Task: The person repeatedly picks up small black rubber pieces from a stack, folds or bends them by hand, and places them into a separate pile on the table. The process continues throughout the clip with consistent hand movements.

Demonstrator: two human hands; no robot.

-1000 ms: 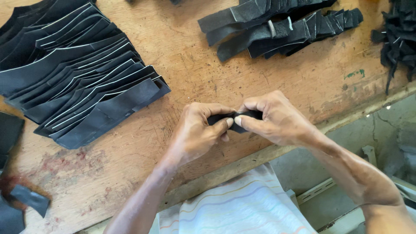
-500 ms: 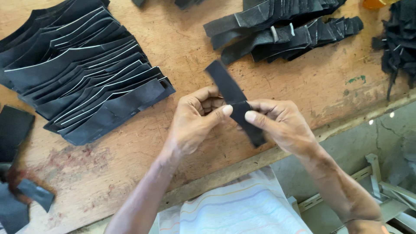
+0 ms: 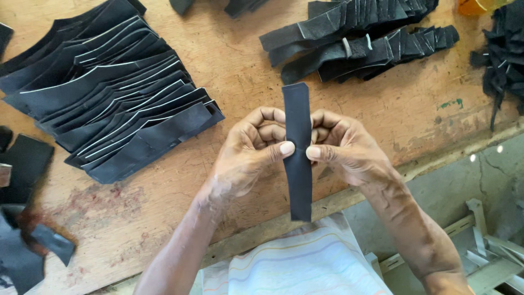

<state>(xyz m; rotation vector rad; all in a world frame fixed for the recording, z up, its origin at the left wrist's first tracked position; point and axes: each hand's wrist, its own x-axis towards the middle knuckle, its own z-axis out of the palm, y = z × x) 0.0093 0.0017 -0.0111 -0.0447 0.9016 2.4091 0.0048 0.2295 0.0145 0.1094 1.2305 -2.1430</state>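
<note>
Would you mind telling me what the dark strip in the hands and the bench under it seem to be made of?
The dark strip, pinched by the left hand and right hand, looks like thin matte leather or rubber sheet: it hangs flat with cut edges, though the look leaves it open. The bench seems bare, worn wood, with visible grain, stains and scuffs.

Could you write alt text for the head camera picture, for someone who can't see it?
Two bare hands, left hand and right hand, pinch a narrow dark strip upright between the thumbs above a worn wooden table. A fanned stack of dark cut pieces lies to the left, folded strips beyond.
</note>
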